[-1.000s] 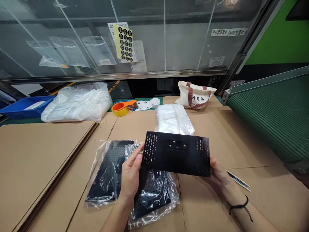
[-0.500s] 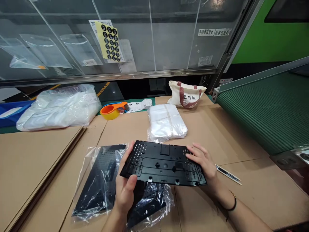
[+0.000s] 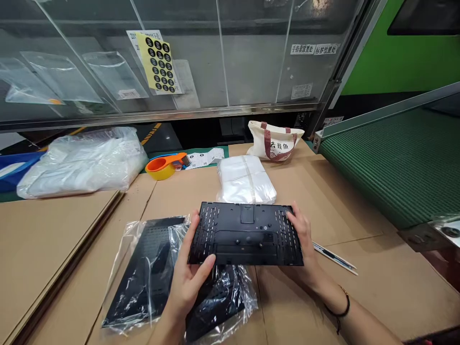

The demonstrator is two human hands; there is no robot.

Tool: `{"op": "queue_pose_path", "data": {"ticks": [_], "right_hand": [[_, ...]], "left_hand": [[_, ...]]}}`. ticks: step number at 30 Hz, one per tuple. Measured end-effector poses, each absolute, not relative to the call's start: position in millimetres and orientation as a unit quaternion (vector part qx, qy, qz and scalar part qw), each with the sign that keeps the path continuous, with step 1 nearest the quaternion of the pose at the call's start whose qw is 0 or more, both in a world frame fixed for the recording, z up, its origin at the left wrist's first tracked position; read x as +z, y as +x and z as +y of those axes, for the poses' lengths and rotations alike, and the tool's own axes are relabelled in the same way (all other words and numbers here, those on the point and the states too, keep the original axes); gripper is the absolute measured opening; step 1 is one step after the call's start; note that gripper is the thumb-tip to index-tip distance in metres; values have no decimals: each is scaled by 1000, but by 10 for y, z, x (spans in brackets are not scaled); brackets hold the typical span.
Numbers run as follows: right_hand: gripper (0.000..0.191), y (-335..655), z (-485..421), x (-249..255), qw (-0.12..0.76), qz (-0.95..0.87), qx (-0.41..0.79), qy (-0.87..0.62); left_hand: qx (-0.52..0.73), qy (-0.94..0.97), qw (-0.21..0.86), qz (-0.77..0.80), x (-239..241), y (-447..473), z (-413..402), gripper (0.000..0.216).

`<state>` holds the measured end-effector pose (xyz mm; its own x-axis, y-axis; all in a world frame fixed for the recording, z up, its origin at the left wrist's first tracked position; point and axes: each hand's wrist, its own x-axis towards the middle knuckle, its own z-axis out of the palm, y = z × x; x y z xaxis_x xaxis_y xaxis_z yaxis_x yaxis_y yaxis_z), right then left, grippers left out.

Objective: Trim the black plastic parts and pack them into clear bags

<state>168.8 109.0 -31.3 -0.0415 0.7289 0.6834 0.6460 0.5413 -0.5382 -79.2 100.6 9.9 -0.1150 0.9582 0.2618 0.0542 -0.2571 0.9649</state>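
I hold a flat black plastic panel with slots and ribs level above the cardboard, its ribbed side facing me. My left hand grips its left end, thumb on the near edge. My right hand grips its right end, fingers curled over the top face. Beneath and to the left lie two more black panels in clear plastic bags.
A stack of clear bags lies just beyond the panel. Further back stand a cloth tote bag, an orange tape dispenser and a large white plastic bundle. A pen lies at right. A green conveyor belt runs along the right side.
The panel has been turned over from its smooth face to its ribbed side and lowered towards me. My right hand shifted from behind the panel onto its right end.
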Motion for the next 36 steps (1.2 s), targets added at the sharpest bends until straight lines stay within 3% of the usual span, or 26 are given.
{"op": "queue_pose_path", "data": {"ticks": [2,6,9,14,18,26,36], "right_hand": [[49,1722,1102,-272,475,-757,23,-448],[33,1804,1143,-224,467,-800,98,-363],[17,1892,1202,-261,526,-699,154,-460],[33,2032,1308,-298,570,-554,142,-590],[45,2087,1340,-246,609,-495,180,-593],[49,2119,1291,-152,643,-440,205,-592],[47,2099,1277,-108,659,-435,204,-578]], "left_hand": [[596,519,424,443,58,-822,1029,66],[635,462,492,376,-9,-900,1055,66],[633,496,457,379,46,-962,1096,56],[384,684,371,497,435,-841,1338,37],[124,830,121,530,583,-482,1741,33],[4,871,12,492,84,-149,2290,28],[-49,889,-103,444,122,-252,2299,19]]}}
